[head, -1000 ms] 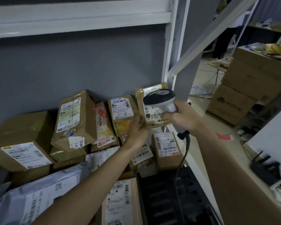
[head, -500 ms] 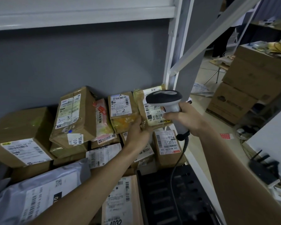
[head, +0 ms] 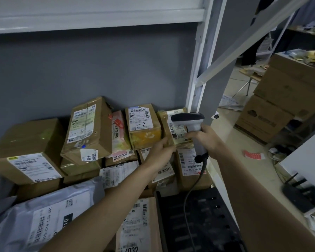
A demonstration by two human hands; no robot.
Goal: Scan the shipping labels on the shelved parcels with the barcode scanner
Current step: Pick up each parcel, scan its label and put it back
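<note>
1. Against the frame half a second back, the grey-and-white pistol-grip barcode scanner [head: 191, 128] sits lower in front of the small yellow-taped parcel [head: 173, 128]. Its dark head now covers the top of that parcel's white shipping label [head: 177, 130].
2. The right hand [head: 207, 140] is wrapped round the scanner's handle, fingers curled on it as before. A black cable [head: 191, 188] hangs from the butt.
3. The left hand [head: 162, 151] has kept its place at the parcel's lower left corner. Its thumb lies along the edge and the fingers reach under, so it appears to pinch the parcel, though the fingertips are hidden.
4. The parcel leans upright at the right end of the back row, against the grey wall and just beside the white metal shelf upright [head: 198, 73].
5. The scanner head hides part of the label, and the print is too blurred to read.
6. The left forearm covers the boxes below, and the grey plastic mailer bag [head: 35, 215] is cut off at the frame's left edge.
7. Most parcels are brown cardboard boxes with glossy tape and white paper labels. One with an orange front [head: 144, 130] is marked "3-2" by hand.
8. A black slotted plastic tray [head: 198, 224] lies at the lower right of the shelf.
</note>
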